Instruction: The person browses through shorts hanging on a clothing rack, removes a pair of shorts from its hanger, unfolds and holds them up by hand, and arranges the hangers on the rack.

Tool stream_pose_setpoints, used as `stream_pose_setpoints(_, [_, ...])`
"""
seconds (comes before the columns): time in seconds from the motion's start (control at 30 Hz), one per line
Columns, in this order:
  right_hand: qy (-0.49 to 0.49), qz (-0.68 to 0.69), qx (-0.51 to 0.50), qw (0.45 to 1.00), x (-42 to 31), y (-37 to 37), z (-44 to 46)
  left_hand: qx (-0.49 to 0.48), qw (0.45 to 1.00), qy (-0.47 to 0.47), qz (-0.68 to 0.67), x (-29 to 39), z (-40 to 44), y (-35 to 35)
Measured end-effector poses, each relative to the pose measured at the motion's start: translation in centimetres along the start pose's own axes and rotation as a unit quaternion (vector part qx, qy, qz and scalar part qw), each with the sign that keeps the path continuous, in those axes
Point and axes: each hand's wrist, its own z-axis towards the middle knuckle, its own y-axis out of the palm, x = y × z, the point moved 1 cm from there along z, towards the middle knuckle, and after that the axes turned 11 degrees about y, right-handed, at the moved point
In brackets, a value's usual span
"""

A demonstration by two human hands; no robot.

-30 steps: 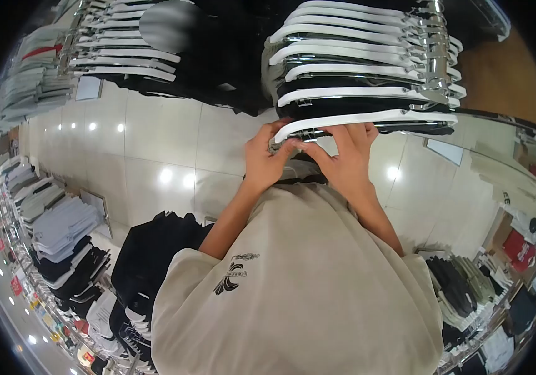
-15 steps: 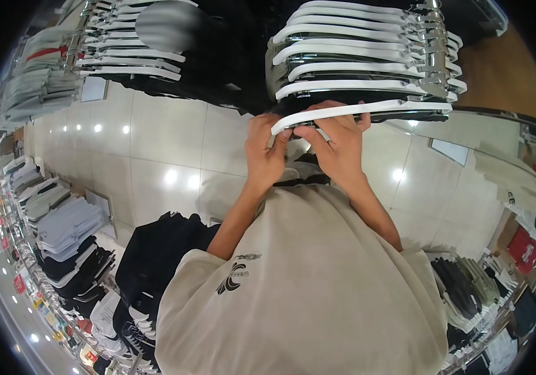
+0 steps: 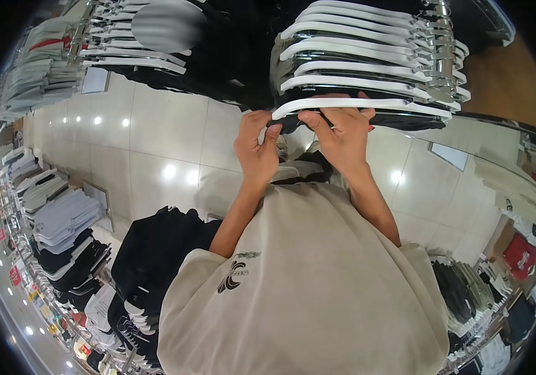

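The nearest white hanger (image 3: 399, 104) carries a black garment (image 3: 410, 120) along its underside and hangs from a metal rail. At the hanger's free left end, my left hand (image 3: 256, 149) is closed, thumb and fingers pinching the garment's edge. My right hand (image 3: 348, 139) grips the garment and hanger near the middle, its thumb in front and some fingertips hidden behind. Close behind hangs a row of similar white hangers (image 3: 358, 47) with dark clothes.
Another rack of white hangers (image 3: 136, 53) with black clothes stands at upper left. A dark garment (image 3: 158, 253) hangs at my left, and more clothes racks (image 3: 71, 219) line the far left. Tiled floor (image 3: 165, 140) lies below. Folded clothes (image 3: 468, 294) sit at lower right.
My left hand has shifted slightly left, drawing outward at the hanger's end. My right hand has moved a little right along it, and more of the black garment shows between them.
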Motion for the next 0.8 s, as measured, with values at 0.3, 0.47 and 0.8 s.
stream_pose_setpoints(0.3, [0.007, 0.055, -0.010, 0.998, 0.3, -0.2, 0.1, -0.048, 0.998, -0.029, -0.040, 0.6, 0.6, 1.0])
stream_pose_setpoints(0.47, [0.008, 0.047, 0.013, 0.999, 0.3, 0.0, -0.3, -0.040, 0.995, -0.062, -0.064, 1.2, 0.4, 1.6])
stream_pose_setpoints(0.8, [0.008, 0.009, 0.046, 0.999, 0.1, 0.3, 0.1, 0.008, 0.988, -0.115, -0.106, 1.5, 1.2, 2.4])
